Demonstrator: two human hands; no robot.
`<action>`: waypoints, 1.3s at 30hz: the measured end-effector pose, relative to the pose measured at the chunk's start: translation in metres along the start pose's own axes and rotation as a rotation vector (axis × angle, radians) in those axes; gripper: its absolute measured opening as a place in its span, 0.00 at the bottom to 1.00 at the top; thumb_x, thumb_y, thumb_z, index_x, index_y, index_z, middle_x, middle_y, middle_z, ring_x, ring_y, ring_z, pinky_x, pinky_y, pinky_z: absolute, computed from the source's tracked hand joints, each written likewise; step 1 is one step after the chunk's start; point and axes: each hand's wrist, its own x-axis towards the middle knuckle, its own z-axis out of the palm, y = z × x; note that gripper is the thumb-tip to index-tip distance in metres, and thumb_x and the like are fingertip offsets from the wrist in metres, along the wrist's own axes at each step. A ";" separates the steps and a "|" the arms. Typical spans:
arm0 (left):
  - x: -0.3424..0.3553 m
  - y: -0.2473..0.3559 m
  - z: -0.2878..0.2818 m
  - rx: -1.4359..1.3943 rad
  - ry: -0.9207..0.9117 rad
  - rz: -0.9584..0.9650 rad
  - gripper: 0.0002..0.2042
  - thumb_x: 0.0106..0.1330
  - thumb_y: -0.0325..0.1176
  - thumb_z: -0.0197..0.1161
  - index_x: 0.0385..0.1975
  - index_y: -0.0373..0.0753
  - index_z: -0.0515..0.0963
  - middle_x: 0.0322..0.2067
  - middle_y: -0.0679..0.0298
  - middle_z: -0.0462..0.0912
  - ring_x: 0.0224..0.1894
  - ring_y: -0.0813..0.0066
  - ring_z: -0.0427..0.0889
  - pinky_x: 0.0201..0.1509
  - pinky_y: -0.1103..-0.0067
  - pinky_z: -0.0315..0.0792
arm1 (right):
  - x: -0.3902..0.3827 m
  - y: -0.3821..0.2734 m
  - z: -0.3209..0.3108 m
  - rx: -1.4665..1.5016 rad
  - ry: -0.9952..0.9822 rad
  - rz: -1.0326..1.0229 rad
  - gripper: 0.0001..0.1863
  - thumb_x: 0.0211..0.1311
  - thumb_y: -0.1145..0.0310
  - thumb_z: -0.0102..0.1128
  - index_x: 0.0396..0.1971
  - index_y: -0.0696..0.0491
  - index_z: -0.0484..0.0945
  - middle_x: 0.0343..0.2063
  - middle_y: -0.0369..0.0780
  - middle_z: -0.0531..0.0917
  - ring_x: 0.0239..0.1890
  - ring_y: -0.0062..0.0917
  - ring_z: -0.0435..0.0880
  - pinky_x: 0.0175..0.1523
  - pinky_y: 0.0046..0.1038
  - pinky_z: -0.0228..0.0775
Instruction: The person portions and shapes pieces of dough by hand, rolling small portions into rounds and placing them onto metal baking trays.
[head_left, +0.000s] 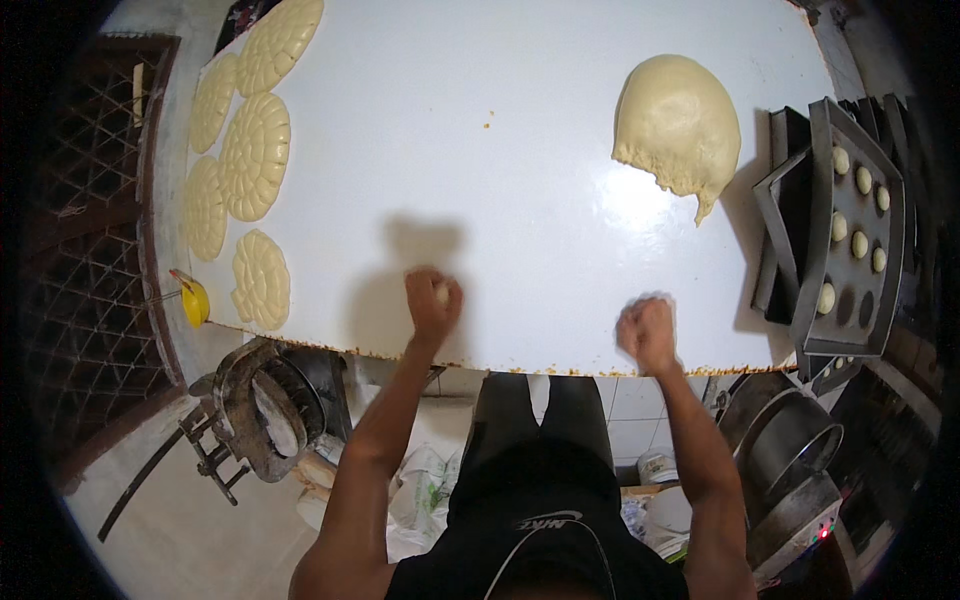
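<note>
My left hand is closed just above the white tabletop, near its front edge. A small pale dough ball shows between its curled fingers and thumb. Farther right, my right hand is curled low over the table close to the same edge, slightly blurred. Whatever it may hold is hidden under the fingers. Beyond it, at the back right, lies a large smooth mound of dough with a torn near edge. Several flat dough rounds pressed into segments, one of them a dough disc, lie along the left side.
A dark metal baking tray with several dough balls rests on stacked trays at the right. A yellow round object sits at the table's left corner. Below are a metal machine with a lever and a large metal bowl.
</note>
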 end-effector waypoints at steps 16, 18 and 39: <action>-0.009 -0.001 0.001 -0.243 -0.221 0.271 0.15 0.56 0.24 0.71 0.43 0.39 0.77 0.41 0.54 0.80 0.49 0.50 0.79 0.56 0.57 0.71 | -0.002 -0.077 0.059 0.249 0.886 -0.259 0.10 0.57 0.81 0.71 0.32 0.53 0.78 0.36 0.44 0.83 0.44 0.44 0.81 0.54 0.43 0.71; 0.014 -0.035 0.002 -0.068 -0.128 0.081 0.14 0.57 0.22 0.69 0.43 0.38 0.76 0.40 0.54 0.80 0.48 0.50 0.78 0.53 0.57 0.71 | 0.001 -0.048 0.040 0.052 0.830 0.032 0.09 0.59 0.78 0.68 0.29 0.53 0.74 0.36 0.46 0.83 0.42 0.45 0.80 0.51 0.44 0.69; 0.064 0.050 0.012 0.047 -0.029 0.098 0.13 0.61 0.25 0.69 0.44 0.36 0.77 0.44 0.53 0.80 0.53 0.49 0.77 0.61 0.57 0.70 | 0.062 -0.103 0.017 0.128 1.279 0.389 0.07 0.60 0.72 0.67 0.31 0.55 0.76 0.36 0.47 0.80 0.43 0.45 0.76 0.52 0.46 0.67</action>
